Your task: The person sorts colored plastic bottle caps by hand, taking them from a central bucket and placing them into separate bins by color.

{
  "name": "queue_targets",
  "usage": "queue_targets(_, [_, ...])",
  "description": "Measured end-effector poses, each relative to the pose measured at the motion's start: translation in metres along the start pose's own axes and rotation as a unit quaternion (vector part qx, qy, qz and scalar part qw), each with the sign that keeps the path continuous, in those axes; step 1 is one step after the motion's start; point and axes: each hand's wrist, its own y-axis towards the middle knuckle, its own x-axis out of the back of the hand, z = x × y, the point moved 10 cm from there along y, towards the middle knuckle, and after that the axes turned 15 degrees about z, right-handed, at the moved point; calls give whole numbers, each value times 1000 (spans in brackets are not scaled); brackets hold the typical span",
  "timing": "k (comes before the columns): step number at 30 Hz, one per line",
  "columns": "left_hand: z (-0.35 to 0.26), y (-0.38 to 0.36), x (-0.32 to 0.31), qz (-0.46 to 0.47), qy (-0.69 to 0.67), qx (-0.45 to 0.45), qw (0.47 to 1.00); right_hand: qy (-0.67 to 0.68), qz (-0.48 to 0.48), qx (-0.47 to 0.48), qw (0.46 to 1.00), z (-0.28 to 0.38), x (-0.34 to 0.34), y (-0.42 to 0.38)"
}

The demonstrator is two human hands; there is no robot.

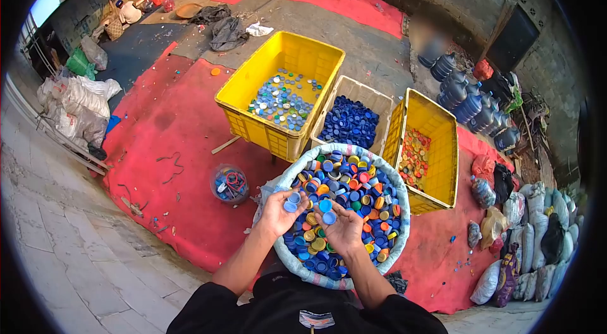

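A round tub (405,220) with a wrapped rim stands in front of me, full of mixed plastic bottle caps (354,185). Above its left part, my left hand (278,212) holds light blue bottle caps (291,202) between thumb and fingers. My right hand (344,230) is palm up over the caps, with blue bottle caps (326,210) at its fingers. Beyond the tub are a yellow crate (253,128) with light blue and white caps, a white crate (387,103) with dark blue caps, and another yellow crate (447,138) with orange and red caps.
A clear bucket (229,183) stands on the red mat (171,207) to the left. Large water bottles (471,106) and filled sacks (537,226) line the right side. More sacks (76,103) lie at left. Far off, a person (129,13) sits near the wall.
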Motion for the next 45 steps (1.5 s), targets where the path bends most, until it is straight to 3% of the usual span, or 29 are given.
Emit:
queue_targets(1, [-22,23,-1,5,5,1,1000,-11,-20,-5,1000,6,-8,22])
queue_targets(3, [-80,72,-39,43,-36,-62,997,-1,51,44,998,34,-46,85])
queue_targets(5, [-139,104,-76,83,-19,-114,990,91,175,73,978,60,-65,149])
queue_targets(7, [-158,100,-70,-3,-3,-130,991,-7,30,131,991,85,-87,154])
queue_targets(8, [-163,98,-65,-45,4,-138,989,-39,31,157,986,90,-78,147])
queue_targets(11, [-142,79,-9,-64,126,-118,983,-166,-7,208,964,100,-60,92])
queue_targets(14, [-106,46,20,-19,139,-112,984,-243,-67,218,943,113,-19,33])
queue_targets(15, [-94,29,20,-50,133,-122,982,-271,-106,223,930,119,-6,11])
queue_targets(17, [-78,13,31,-23,191,-148,970,-417,-170,231,863,132,22,-26])
queue_targets(20, [-57,-16,26,-75,310,-147,936,-561,-241,205,765,136,56,-62])
queue_targets(21, [-48,-21,20,-73,323,-143,933,-635,-267,169,705,137,58,-68])
queue_targets(23, [-35,-28,14,-70,348,-138,924,-710,-245,123,649,129,58,-68])
queue_targets(27, [-8,-36,13,-66,366,-129,919,-865,-127,189,447,111,3,-57])
queue_targets(28, [-3,-38,12,-61,366,-124,920,-861,-107,187,460,107,4,-49])
queue_targets(32, [7,-52,10,-62,405,-121,904,-894,-54,157,416,94,-14,-19])
queue_targets(35, [8,-61,5,-74,451,-110,883,-919,-28,177,350,88,-23,0])
queue_targets(39, [5,-64,1,-63,518,-133,842,-947,16,123,296,77,-12,28])
queue_targets(45, [2,-60,-7,-71,611,-143,776,-961,23,77,266,72,-2,39])
